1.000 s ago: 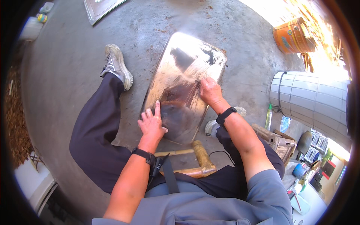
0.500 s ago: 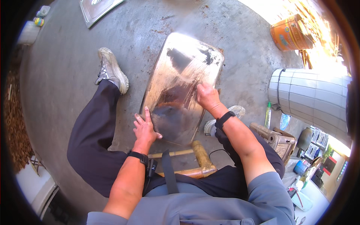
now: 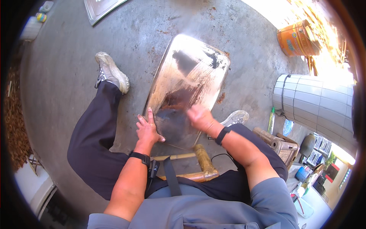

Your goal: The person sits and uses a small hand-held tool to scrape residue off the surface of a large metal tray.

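So the metal tray [image 3: 187,89] is lying on the concrete floor [image 3: 141,42], between the left shoe [image 3: 111,72] and the right shoe [image 3: 236,117], its near end just past the bamboo frame [image 3: 206,162]. The left hand [image 3: 147,129] is spread out at the near-left edge, fingers splayed and not wrapped around anything. The right hand [image 3: 201,117] is curled up fist-style over the near-right part, but it's blurry, so I can't tell if there's anything pinched in it or if it's actually pressing down. Looks like a rubbing stroke to me. If so, I'd lean some weight through the left palm so the tray can't skate on the concrete, keep the right wrist firm, run long overlapping strokes along the streaks, and watch the knuckles near that rim. Compared with a second ago, the right hand is clearly closer to the body, off the right-side streaks and down by the dark near patch, and the left hand sits a bit further left, more on the edge. Tray's in pretty much the same place.
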The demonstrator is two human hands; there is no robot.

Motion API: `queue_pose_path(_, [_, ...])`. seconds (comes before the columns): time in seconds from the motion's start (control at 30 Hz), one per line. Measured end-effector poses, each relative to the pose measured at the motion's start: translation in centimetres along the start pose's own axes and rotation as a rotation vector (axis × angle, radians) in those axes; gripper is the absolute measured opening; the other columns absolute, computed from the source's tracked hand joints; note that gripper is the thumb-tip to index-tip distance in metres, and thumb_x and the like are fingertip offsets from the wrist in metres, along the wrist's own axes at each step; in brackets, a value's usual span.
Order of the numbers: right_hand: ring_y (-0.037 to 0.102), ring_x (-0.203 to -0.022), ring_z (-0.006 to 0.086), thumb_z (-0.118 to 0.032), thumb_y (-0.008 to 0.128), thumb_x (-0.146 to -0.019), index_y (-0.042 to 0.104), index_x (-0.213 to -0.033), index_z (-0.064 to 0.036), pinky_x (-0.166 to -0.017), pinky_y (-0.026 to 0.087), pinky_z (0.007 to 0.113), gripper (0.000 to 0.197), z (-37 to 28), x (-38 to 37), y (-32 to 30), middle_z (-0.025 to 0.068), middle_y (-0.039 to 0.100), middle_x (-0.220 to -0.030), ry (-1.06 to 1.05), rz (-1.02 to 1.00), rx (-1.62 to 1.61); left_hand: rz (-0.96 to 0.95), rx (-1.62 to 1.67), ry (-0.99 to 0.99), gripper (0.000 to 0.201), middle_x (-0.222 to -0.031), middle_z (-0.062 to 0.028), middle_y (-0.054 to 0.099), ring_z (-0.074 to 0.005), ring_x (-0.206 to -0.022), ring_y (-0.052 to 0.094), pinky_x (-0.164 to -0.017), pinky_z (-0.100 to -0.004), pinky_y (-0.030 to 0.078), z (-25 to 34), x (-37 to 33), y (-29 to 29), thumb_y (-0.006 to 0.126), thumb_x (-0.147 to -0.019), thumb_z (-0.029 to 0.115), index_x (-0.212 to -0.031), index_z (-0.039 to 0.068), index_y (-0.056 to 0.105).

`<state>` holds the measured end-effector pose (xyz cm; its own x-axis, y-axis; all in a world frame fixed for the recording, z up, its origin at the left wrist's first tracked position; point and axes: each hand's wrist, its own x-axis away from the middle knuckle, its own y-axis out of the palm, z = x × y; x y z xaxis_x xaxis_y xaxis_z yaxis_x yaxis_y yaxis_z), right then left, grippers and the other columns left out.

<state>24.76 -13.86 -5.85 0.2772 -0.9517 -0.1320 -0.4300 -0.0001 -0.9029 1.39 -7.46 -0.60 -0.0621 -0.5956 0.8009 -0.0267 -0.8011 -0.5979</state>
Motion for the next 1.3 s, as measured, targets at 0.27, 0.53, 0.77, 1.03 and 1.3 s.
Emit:
queue_pose_path(0.27, [0.054,-0.066,0.03,-0.007,0.058,-0.066,0.051,-0.071,-0.0091,-0.055,0.047,0.04,0.009,4.2,-2.4,-2.2,0.0107,0.049,-0.069,0.236,0.111,0.059,0.021,0.008,0.028,0.151,-0.151,-0.0306,0.009,-0.0435,-0.13,0.033,-0.098,-0.0506,0.043,0.1,-0.5,-0.2,0.095,-0.042,0.034,-0.151,0.025,-0.009])
queue_pose_path(0.53, [0.054,-0.068,0.0322,-0.007,0.057,-0.068,0.051,-0.072,-0.0087,-0.059,0.049,0.043,0.008,3.5,-2.4,-3.1,0.0111,0.051,-0.071,0.373,-0.023,0.012,0.017,0.035,0.006,0.15,-0.151,-0.0298,0.009,-0.0435,-0.131,0.033,-0.098,-0.0514,0.042,0.1,-0.6,0.1,0.095,-0.042,0.031,-0.151,0.026,-0.008])
queue_pose_path(0.77, [0.055,-0.07,0.0293,-0.007,0.059,-0.065,0.052,-0.071,-0.0099,-0.057,0.049,0.041,0.01,-2.2,-0.2,-0.9,0.0091,0.05,-0.072,0.018,-0.154,-0.099,0.002,0.025,-0.037,0.152,-0.15,-0.0297,0.009,-0.0441,-0.13,0.032,-0.099,-0.0516,0.042,0.2,-0.3,0.2,0.096,-0.041,0.03,-0.15,0.026,-0.01])
queue_pose_path(1.03, [0.055,-0.07,0.0297,-0.008,0.06,-0.065,0.052,-0.072,-0.0082,-0.061,0.05,0.041,0.01,-0.1,0.0,-0.4,0.0084,0.049,-0.071,0.03,-0.066,-0.047,0.012,0.044,-0.017,0.152,-0.15,-0.0306,0.01,-0.0449,-0.131,0.031,-0.099,-0.052,0.041,0.4,-0.4,0.1,0.095,-0.041,0.031,-0.151,0.025,-0.01])
queue_pose_path(1.3, [0.056,-0.072,0.0306,-0.008,0.059,-0.065,0.053,-0.072,-0.0089,-0.061,0.049,0.04,0.009,3.4,-2.1,-2.8,0.0107,0.051,-0.072,0.178,0.046,0.012,0.044,0.079,0.024,0.153,-0.15,-0.0309,0.009,-0.045,-0.132,0.03,-0.099,-0.0527,0.041,0.0,-0.7,0.4,0.095,-0.041,0.03,-0.15,0.025,-0.011])
